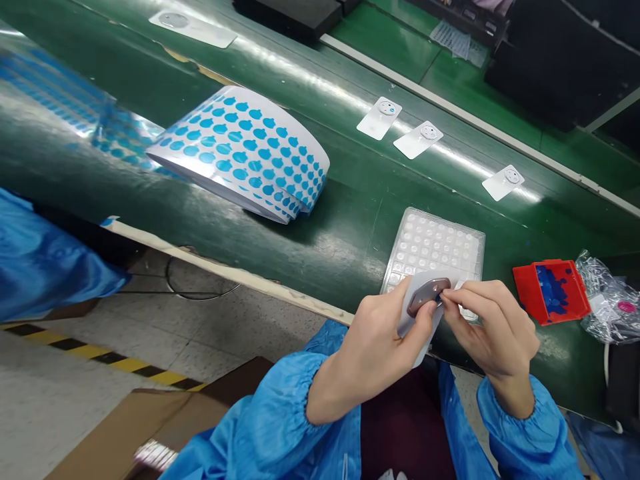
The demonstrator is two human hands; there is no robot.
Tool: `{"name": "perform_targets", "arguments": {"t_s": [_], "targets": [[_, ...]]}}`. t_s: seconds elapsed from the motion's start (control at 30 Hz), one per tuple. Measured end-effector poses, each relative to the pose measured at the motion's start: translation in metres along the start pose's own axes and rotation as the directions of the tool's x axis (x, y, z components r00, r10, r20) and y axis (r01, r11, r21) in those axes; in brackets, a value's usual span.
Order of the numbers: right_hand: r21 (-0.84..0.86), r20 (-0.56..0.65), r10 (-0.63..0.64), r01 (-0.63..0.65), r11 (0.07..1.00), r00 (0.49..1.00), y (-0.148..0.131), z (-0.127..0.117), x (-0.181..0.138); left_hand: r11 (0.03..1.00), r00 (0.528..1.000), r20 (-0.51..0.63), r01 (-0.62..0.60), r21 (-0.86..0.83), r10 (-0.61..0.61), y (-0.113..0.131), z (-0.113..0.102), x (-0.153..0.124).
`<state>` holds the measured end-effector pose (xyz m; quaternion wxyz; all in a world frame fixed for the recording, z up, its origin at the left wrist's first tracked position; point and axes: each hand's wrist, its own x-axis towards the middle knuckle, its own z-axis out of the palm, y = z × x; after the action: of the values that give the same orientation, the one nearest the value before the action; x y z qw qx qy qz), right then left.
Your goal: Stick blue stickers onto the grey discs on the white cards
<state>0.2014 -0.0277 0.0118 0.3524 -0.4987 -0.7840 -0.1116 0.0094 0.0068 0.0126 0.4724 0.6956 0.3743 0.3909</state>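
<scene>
I've got a long green worktop running diagonally across my view, with a concrete floor and a strip of yellow-and-black tape at lower left, and a cardboard box at the bottom. Left of center on the worktop sits a curved stack of sticker sheets printed with rows of blue shapes. To the upper right, I count three white cards, each with a round disc, and a fourth card lies at the top edge. At the right are a red bin and a crumpled plastic bag.

Low and right of center, both hands are in blue sleeves, just in front of a clear tray of small white domes. The left hand holds a white card up off the worktop, its fingers behind the card and its thumb pressed on the front. A brown oval piece lies on that card, just above the thumb. The right hand comes in from the right, its fingertips pressed together and touching the piece's right end. I can't tell whether they are gripping anything small there.
</scene>
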Motion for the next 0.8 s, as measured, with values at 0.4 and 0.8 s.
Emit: {"name": "perform_targets", "arguments": {"t_s": [0.4,0.8], "targets": [[-0.084,0.001,-0.159,0.159,0.984,0.987,-0.003,-0.012,-0.005,0.994,1.0,-0.018,-0.01,-0.108,0.009,0.003,0.002,-0.002],[-0.001,-0.059,-0.101,0.101,0.995,0.993,0.002,-0.001,-0.007,0.986,0.998,-0.007,0.068,-0.15,-0.07,0.004,0.003,-0.003]]}}
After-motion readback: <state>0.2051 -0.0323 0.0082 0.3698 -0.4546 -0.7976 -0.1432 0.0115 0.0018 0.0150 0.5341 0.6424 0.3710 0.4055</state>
